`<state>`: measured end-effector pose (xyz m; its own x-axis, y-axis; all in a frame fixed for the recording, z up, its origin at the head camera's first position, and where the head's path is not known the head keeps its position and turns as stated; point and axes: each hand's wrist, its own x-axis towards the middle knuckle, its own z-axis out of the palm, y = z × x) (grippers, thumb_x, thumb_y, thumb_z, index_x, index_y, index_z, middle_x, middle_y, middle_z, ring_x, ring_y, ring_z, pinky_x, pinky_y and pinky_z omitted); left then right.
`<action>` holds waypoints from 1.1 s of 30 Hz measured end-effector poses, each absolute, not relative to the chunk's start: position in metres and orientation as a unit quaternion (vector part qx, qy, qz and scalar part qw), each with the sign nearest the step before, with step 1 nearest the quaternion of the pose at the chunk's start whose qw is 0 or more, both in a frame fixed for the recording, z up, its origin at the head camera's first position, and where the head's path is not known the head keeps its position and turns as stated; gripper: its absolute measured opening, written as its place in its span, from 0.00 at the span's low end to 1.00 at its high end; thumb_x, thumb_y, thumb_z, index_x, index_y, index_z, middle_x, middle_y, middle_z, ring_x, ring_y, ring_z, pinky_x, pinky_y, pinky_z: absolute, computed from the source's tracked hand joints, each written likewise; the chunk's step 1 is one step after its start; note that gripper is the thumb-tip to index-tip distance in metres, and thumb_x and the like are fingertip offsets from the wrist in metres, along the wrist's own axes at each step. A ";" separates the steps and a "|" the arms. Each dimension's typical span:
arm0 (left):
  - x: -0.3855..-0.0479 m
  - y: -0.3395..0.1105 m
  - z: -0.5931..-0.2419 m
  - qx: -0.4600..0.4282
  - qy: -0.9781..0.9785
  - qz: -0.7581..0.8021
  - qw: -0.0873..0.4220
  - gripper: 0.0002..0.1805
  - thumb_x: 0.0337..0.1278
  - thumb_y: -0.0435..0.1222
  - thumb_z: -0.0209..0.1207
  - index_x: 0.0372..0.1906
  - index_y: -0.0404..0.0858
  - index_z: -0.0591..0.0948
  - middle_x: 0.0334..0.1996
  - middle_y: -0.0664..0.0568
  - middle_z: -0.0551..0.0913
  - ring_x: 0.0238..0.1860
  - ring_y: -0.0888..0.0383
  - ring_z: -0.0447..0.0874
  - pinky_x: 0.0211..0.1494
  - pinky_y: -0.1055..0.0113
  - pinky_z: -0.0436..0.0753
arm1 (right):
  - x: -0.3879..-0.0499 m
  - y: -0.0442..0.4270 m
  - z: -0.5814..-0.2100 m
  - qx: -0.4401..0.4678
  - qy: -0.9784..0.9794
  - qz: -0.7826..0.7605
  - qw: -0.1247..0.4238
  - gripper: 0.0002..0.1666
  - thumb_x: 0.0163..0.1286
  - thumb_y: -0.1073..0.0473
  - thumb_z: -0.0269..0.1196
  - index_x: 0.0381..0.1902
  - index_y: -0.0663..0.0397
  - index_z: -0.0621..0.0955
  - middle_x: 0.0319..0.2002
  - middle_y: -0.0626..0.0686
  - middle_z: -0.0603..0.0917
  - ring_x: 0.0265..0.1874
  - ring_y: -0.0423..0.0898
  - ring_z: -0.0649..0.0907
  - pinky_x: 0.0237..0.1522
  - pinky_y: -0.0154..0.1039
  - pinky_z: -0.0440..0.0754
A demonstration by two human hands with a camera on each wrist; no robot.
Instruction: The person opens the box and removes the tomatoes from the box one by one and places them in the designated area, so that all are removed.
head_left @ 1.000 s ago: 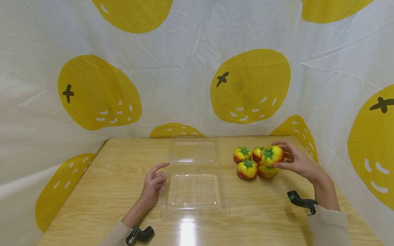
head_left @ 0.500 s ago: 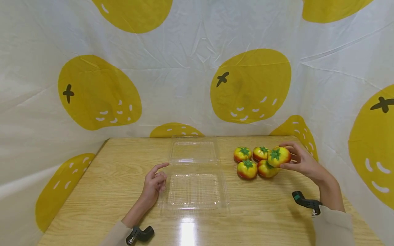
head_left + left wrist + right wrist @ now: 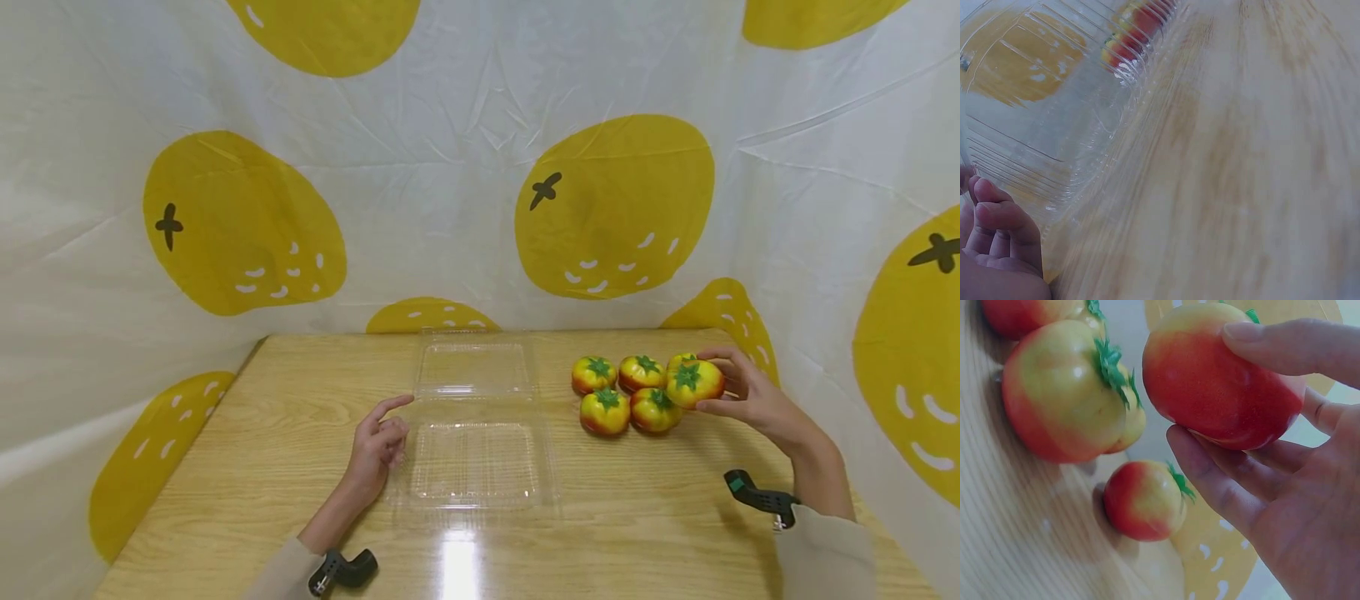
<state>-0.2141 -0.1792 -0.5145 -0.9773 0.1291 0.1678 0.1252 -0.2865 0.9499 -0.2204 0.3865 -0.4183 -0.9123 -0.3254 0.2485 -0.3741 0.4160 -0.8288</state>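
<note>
My right hand [image 3: 768, 412] holds a shiny yellow-and-red tomato [image 3: 692, 384] with a green leafy top, thumb on one side and fingers on the other. In the right wrist view the held tomato [image 3: 1222, 381] is raised off the table. Several similar tomatoes [image 3: 604, 412] stand in two rows just left of it; a back one [image 3: 682, 361] is partly hidden behind it. My left hand [image 3: 372, 450] rests at the left side of a clear plastic clamshell box [image 3: 480, 462]. Its index finger stretches to the hinge edge; the other fingers are loosely curled, holding nothing.
The box lies unfolded mid-table, its lid [image 3: 474, 367] flat toward the back. A wooden table [image 3: 225, 467] carries everything. Behind and at both sides hangs a white cloth [image 3: 427, 208] with yellow fruit prints, bordering the table's back edge.
My right hand has moved right with the tomato, sliding past the row and uncovering more of the tomatoes behind it. The left hand and the box have stayed in place.
</note>
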 end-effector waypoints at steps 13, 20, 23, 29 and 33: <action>-0.214 -0.179 -0.515 0.101 0.596 0.797 0.002 0.27 0.66 0.22 0.49 0.70 0.25 0.67 0.20 0.59 0.77 0.14 0.67 0.68 0.17 0.76 0.66 | -0.216 0.404 -0.426 0.145 -0.867 0.477 0.019 0.37 0.70 0.69 0.65 0.71 0.50 0.63 0.63 0.44 0.67 0.53 0.25 0.72 0.47 0.24 0.79; -0.214 -0.179 -0.514 0.103 0.595 0.797 0.001 0.26 0.67 0.22 0.50 0.70 0.26 0.68 0.17 0.58 0.75 0.14 0.66 0.68 0.16 0.76 0.66 | -0.215 0.412 -0.433 0.140 -0.859 0.492 0.008 0.35 0.72 0.69 0.64 0.71 0.51 0.63 0.61 0.39 0.67 0.54 0.27 0.71 0.47 0.27 0.80; -0.214 -0.179 -0.513 0.102 0.594 0.798 0.001 0.27 0.67 0.22 0.50 0.70 0.25 0.68 0.17 0.58 0.74 0.14 0.66 0.68 0.16 0.75 0.65 | -0.215 0.416 -0.436 0.144 -0.854 0.500 0.007 0.34 0.72 0.70 0.63 0.71 0.50 0.64 0.61 0.39 0.67 0.54 0.28 0.72 0.47 0.27 0.80; -0.215 -0.178 -0.512 0.112 0.595 0.796 0.001 0.26 0.68 0.21 0.48 0.70 0.24 0.67 0.17 0.59 0.74 0.14 0.67 0.69 0.17 0.75 0.64 | -0.215 0.422 -0.441 0.131 -0.858 0.496 0.007 0.35 0.71 0.69 0.64 0.71 0.51 0.64 0.64 0.44 0.66 0.53 0.26 0.71 0.46 0.26 0.80; -0.215 -0.179 -0.513 0.118 0.594 0.796 0.003 0.26 0.67 0.21 0.48 0.70 0.24 0.67 0.18 0.59 0.75 0.14 0.67 0.70 0.16 0.76 0.65 | -0.215 0.425 -0.445 0.112 -0.869 0.482 -0.003 0.35 0.72 0.65 0.65 0.71 0.47 0.64 0.66 0.49 0.65 0.54 0.25 0.67 0.46 0.25 0.78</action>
